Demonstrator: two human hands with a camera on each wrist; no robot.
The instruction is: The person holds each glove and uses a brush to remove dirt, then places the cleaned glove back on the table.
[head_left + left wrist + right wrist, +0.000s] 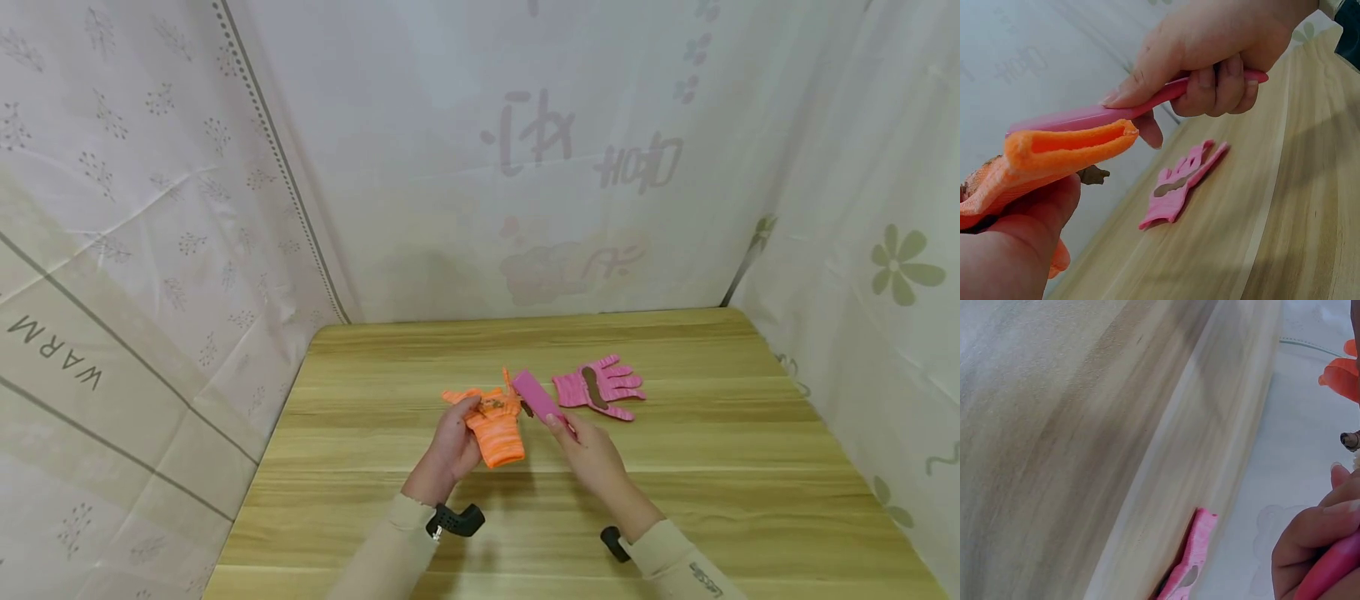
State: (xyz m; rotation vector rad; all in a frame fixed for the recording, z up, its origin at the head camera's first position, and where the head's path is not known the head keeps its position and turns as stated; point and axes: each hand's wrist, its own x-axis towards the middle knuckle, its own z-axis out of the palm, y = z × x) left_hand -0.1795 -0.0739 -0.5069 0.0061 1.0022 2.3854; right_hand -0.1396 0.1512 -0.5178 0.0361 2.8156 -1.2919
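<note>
In the head view my left hand [455,437] grips an orange knit glove [499,437] off the table, its cuff toward me. Brown patches [492,403] mark the glove's palm side, and a small dark brown piece [527,410] juts from its right edge. My right hand [596,458] holds a pink long-handled brush [534,393] by the handle. In the left wrist view the brush's flat back [1066,119] lies just over the orange cuff [1072,140]; whether they touch cannot be told. Its bristle side is mostly hidden.
A pink knit glove [626,383] with a brown band across it lies flat on the wooden table [675,492], right of the brush. Patterned pale curtains [420,167] hang behind the table and on both sides.
</note>
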